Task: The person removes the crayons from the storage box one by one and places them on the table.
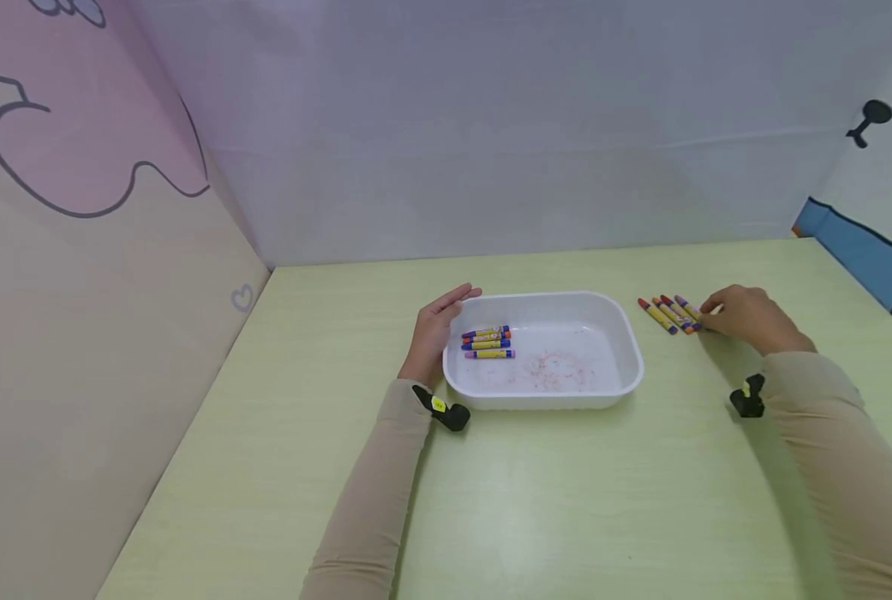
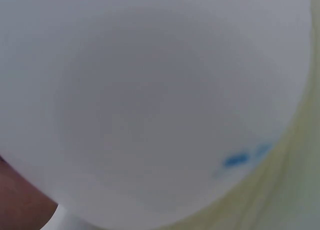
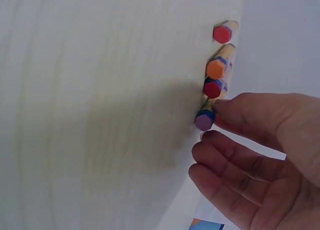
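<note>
A white plastic tray (image 1: 543, 402) stands on the table, with several yellow-wrapped crayons (image 1: 490, 354) side by side in its left part. My left hand (image 1: 433, 333) rests against the tray's left end, its fingers straight along the outside. The tray's wall (image 2: 150, 110) fills most of the left wrist view. To the right of the tray, my right hand (image 1: 746, 318) pinches a purple crayon (image 3: 204, 122) between thumb and fingers. Beside it lie a dark red crayon (image 3: 212, 88), an orange crayon (image 3: 216, 68) and a red crayon (image 3: 222, 34) in a slanted row.
The pale yellow-green table (image 1: 551, 508) meets a whitish back wall (image 1: 521, 150). A side panel with a pink drawing (image 1: 108, 125) stands on the left, and another with a blue patch (image 1: 859, 250) on the right. Reddish specks (image 1: 558, 371) mark the tray's floor.
</note>
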Tool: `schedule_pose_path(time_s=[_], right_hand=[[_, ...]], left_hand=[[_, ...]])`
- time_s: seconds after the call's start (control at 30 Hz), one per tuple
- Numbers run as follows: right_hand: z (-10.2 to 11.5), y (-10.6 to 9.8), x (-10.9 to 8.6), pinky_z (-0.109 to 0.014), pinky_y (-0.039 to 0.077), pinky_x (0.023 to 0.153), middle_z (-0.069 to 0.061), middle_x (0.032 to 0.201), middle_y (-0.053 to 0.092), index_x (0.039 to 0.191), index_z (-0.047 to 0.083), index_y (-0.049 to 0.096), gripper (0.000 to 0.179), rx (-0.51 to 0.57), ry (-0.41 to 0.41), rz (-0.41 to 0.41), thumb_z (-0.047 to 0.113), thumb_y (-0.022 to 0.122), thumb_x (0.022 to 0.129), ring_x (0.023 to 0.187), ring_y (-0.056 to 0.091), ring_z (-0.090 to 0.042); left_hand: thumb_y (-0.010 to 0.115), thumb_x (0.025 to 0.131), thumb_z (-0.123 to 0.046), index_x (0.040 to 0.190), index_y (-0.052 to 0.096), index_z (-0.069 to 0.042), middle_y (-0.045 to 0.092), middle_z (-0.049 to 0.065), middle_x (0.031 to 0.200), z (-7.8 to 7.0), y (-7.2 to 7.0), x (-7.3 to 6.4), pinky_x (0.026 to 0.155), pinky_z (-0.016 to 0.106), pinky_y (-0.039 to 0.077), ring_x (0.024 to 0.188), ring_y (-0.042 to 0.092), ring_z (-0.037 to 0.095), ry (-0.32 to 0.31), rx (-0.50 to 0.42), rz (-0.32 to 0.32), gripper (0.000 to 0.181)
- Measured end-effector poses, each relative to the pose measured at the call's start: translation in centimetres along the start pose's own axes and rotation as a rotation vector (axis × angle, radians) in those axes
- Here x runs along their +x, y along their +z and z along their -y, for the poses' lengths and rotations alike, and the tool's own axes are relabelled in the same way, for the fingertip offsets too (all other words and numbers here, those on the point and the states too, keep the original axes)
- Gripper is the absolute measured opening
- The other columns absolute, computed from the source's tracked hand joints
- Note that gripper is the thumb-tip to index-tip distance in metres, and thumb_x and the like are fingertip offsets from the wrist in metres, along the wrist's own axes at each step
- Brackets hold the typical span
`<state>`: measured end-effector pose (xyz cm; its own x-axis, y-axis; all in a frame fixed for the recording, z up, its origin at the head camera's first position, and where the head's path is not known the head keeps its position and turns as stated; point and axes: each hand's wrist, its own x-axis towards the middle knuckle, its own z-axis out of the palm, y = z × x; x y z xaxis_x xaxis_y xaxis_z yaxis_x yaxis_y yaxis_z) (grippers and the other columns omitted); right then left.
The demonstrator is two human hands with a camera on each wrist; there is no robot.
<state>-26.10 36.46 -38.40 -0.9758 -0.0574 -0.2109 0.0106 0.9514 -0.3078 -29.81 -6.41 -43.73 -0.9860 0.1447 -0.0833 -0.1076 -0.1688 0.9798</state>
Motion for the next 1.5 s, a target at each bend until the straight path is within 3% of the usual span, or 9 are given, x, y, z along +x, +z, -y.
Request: schedule_pose_path(time_s=[0.3, 0.53, 0.97, 1.2, 1.3, 1.5], right_hand=[[1.7, -1.1, -0.1, -0.052, 0.05, 0.073, -0.035, 0.108, 0.061, 0.116, -0.012, 0.059, 0.04, 0.056, -0.04, -0.012, 0.019, 0.055, 0.093, 0.092, 0.06, -0.044], [4.2, -1.9, 0.3, -0.049, 0.05, 0.072, -0.027, 0.1, 0.066, 0.113, -0.01, 0.062, 0.033, 0.061, -0.127, -0.051, 0.015, 0.056, 0.093, 0.087, 0.062, -0.037], [12.1, -3.2, 0.5, -0.036, 0.052, 0.068, -0.019, 0.097, 0.07, 0.112, -0.003, 0.067, 0.026, 0.103, -0.298, -0.079, 0.013, 0.062, 0.092, 0.079, 0.064, -0.023], [16.8, -2.5, 0.6, -0.037, 0.054, 0.066, -0.014, 0.101, 0.071, 0.111, 0.002, 0.068, 0.022, 0.091, -0.407, -0.011, 0.012, 0.064, 0.091, 0.077, 0.064, -0.025], [18.6, -1.7, 1.1, -0.037, 0.055, 0.077, -0.011, 0.101, 0.071, 0.109, 0.002, 0.07, 0.02, 0.05, -0.487, 0.038, 0.009, 0.065, 0.09, 0.089, 0.064, -0.021], [21.6, 0.5, 2.1, -0.034, 0.055, 0.082, -0.007, 0.102, 0.07, 0.109, 0.004, 0.07, 0.021, 0.012, -0.586, 0.221, 0.01, 0.066, 0.09, 0.088, 0.062, -0.017]], left_hand=[[0.044, 0.101, -0.014, 0.135, 0.057, -0.013, 0.065, -0.001, 0.128, 0.0, -0.1, 0.0, 0.107, 0.027, 0.042, 0.127, 0.052, 0.009, -0.018, -0.002, 0.0, 0.035], [0.044, 0.102, -0.015, 0.138, 0.053, -0.011, 0.064, -0.003, 0.128, 0.1, -0.1, 0.0, 0.108, 0.027, 0.041, 0.128, 0.051, 0.008, -0.021, -0.009, 0.014, 0.037], [0.044, 0.101, -0.014, 0.134, 0.058, -0.014, 0.066, -0.004, 0.126, 0.2, 0.1, 0.1, 0.107, 0.027, 0.042, 0.127, 0.052, 0.006, -0.012, -0.007, 0.005, 0.035], [0.043, 0.102, -0.014, 0.133, 0.058, -0.015, 0.065, -0.003, 0.127, 0.2, 0.1, 0.0, 0.108, 0.027, 0.042, 0.127, 0.052, 0.007, -0.018, -0.012, -0.001, 0.035], [0.044, 0.102, -0.014, 0.133, 0.058, -0.015, 0.065, -0.002, 0.127, 0.2, 0.1, 0.1, 0.108, 0.027, 0.042, 0.127, 0.052, 0.007, -0.019, -0.014, -0.004, 0.034], [0.044, 0.101, -0.014, 0.135, 0.056, -0.011, 0.065, 0.0, 0.128, 0.3, 0.1, 0.2, 0.107, 0.029, 0.042, 0.127, 0.053, 0.01, -0.004, -0.012, 0.004, 0.036]])
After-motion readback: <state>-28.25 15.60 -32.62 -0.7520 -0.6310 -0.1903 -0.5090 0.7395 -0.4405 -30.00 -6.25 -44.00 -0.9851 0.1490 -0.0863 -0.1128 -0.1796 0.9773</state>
